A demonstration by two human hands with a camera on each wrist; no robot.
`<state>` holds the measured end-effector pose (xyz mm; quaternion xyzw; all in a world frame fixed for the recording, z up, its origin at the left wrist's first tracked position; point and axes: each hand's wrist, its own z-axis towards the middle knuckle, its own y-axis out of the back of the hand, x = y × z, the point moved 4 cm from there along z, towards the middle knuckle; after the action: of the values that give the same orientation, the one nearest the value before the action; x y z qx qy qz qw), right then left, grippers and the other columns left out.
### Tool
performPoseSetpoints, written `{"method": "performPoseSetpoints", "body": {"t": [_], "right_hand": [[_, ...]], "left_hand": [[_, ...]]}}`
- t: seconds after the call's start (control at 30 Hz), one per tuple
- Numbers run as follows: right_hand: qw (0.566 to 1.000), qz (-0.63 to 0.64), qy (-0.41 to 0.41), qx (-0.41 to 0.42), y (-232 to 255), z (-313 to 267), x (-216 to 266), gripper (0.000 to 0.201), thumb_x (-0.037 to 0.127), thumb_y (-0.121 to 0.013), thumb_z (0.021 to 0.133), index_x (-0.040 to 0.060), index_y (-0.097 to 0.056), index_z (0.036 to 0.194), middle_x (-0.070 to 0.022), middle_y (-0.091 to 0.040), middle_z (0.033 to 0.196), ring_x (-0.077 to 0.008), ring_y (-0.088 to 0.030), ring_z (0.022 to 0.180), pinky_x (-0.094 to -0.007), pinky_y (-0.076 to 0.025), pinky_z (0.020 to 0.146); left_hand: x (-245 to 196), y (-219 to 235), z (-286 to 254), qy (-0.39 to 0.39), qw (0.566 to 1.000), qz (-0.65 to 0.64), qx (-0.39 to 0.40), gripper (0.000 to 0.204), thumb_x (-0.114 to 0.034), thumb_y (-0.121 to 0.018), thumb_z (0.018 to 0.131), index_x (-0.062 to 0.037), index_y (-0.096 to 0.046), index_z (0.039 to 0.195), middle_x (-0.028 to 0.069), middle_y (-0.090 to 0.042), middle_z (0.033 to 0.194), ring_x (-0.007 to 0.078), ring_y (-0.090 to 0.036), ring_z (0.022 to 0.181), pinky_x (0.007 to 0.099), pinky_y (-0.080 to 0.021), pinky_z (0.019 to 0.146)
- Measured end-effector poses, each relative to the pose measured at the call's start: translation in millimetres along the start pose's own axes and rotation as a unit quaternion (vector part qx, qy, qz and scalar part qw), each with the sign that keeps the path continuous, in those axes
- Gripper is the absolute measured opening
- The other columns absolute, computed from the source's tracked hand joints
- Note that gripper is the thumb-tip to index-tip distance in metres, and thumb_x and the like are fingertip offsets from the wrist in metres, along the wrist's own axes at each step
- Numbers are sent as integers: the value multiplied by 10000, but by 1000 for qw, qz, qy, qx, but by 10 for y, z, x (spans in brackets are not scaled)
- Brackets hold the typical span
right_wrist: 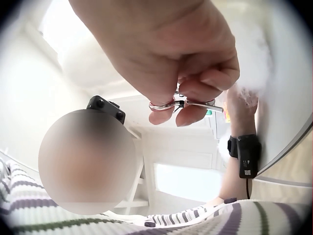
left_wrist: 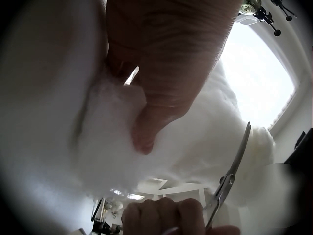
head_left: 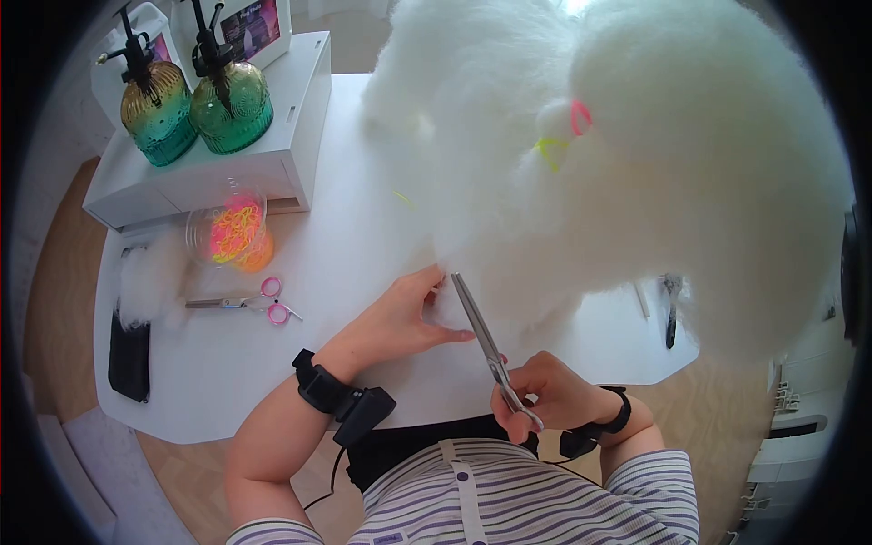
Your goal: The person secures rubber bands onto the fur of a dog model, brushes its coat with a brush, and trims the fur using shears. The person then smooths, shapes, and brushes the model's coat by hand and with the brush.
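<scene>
A big, fluffy white dog-like coat (head_left: pixel 509 182) fills the far middle and right of the table, with a pink band (head_left: pixel 581 118) and a yellow band (head_left: pixel 549 153) tied in it. My left hand (head_left: pixel 404 313) is at its near left edge, thumb and bent fingers spread around a portion of white fur (left_wrist: pixel 110 132). In my right hand (head_left: pixel 549 391) is a pair of silver scissors (head_left: pixel 481 327), thumb and finger through the loops (right_wrist: pixel 164 105). Its blades lie together and point up-left, tips near the left hand's fingers. Fur hides part of the left fingertips.
Pink-handled scissors (head_left: pixel 272 302), a tub of coloured elastic bands (head_left: pixel 234 232), loose white fluff (head_left: pixel 150 282) and a black case (head_left: pixel 129 363) lie on the left. Behind them, two spray bottles (head_left: pixel 232 109) stand on a white drawer unit (head_left: pixel 295 127). A dark-handled brush (head_left: pixel 671 313) lies right.
</scene>
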<state>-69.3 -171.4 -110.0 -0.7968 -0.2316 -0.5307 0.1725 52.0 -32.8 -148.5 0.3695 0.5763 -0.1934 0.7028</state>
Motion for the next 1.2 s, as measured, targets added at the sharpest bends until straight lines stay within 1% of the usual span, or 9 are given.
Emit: {"method": "performPoseSetpoints", "body": {"t": [0.23, 0.3, 0.4, 0.57, 0.7, 0.77, 0.87, 1.1, 1.2], "right_hand": [[996, -88, -1, -2, -10, -99, -146, 213, 187, -738, 770, 47, -593, 840, 31, -592, 640, -61, -461, 521, -204, -370, 509], [996, -85, -9, -10, -5, -160, -189, 234, 205, -744, 766, 49, -592, 850, 32, -587, 636, -65, -459, 521, -206, -369, 512], [994, -107, 15, -2, 24, -215, -231, 285, 268, -755, 756, 60, -592, 864, 33, -568, 608, -68, -444, 513, -206, -351, 501], [984, -104, -135, 54, 51, -214, -370, 301, 238, -778, 705, 56, -595, 860, 37, -513, 541, -60, -423, 503, -217, -316, 489], [988, -47, -146, 32, 34, -187, -356, 351, 280, -797, 690, 53, -586, 855, 37, -505, 561, -60, -409, 506, -217, -310, 489], [996, -48, -33, 71, 33, -190, -364, 345, 295, -781, 723, 49, -574, 848, 32, -514, 599, -63, -411, 512, -212, -314, 491], [996, -44, -20, 69, 14, -172, -358, 337, 300, -765, 744, 49, -561, 836, 23, -522, 630, -65, -427, 521, -212, -317, 492], [987, -147, -45, 57, -11, 27, -214, 308, 291, -745, 770, 53, -551, 803, 11, -542, 577, -67, -445, 497, -227, -332, 472], [983, -123, -134, 26, -9, 113, -133, 309, 290, -786, 718, 67, -574, 744, 29, -567, 604, -69, -487, 550, -212, -368, 508]], "left_hand": [[86, -22, 12, -5, 1000, -10, -5, 475, -205, -838, 632, 21, -523, 907, 74, -514, 772, 161, -463, 717, 290, -414, 659], [90, -31, 18, 17, 1000, -17, 15, 500, -241, -826, 632, 28, -497, 897, 136, -543, 831, 241, -519, 776, 331, -445, 738], [113, -32, 22, 27, 1000, 8, 9, 526, -218, -858, 599, 21, -529, 932, 76, -528, 794, 166, -483, 736, 286, -426, 688], [125, -35, 25, 35, 999, 19, 19, 548, -232, -861, 594, 28, -528, 943, 81, -533, 802, 168, -488, 745, 289, -430, 696], [75, -10, 21, 61, 997, 37, 40, 577, -240, -859, 593, 39, -531, 977, 92, -545, 826, 173, -487, 750, 291, -430, 701], [101, -24, 23, 63, 997, 26, 39, 586, -236, -860, 590, 41, -532, 990, 95, -548, 833, 175, -487, 753, 290, -430, 703], [101, -31, 30, 58, 998, 9, 38, 596, -230, -859, 589, 43, -532, 1006, 97, -552, 840, 178, -491, 758, 290, -430, 705], [182, -53, 33, 27, 999, 6, 25, 584, -226, -857, 590, 36, -534, 999, 95, -549, 825, 181, -505, 760, 296, -433, 696], [135, -31, 30, 41, 998, 36, 32, 549, -229, -860, 581, 28, -527, 934, 94, -538, 797, 181, -501, 732, 303, -430, 664]]}}
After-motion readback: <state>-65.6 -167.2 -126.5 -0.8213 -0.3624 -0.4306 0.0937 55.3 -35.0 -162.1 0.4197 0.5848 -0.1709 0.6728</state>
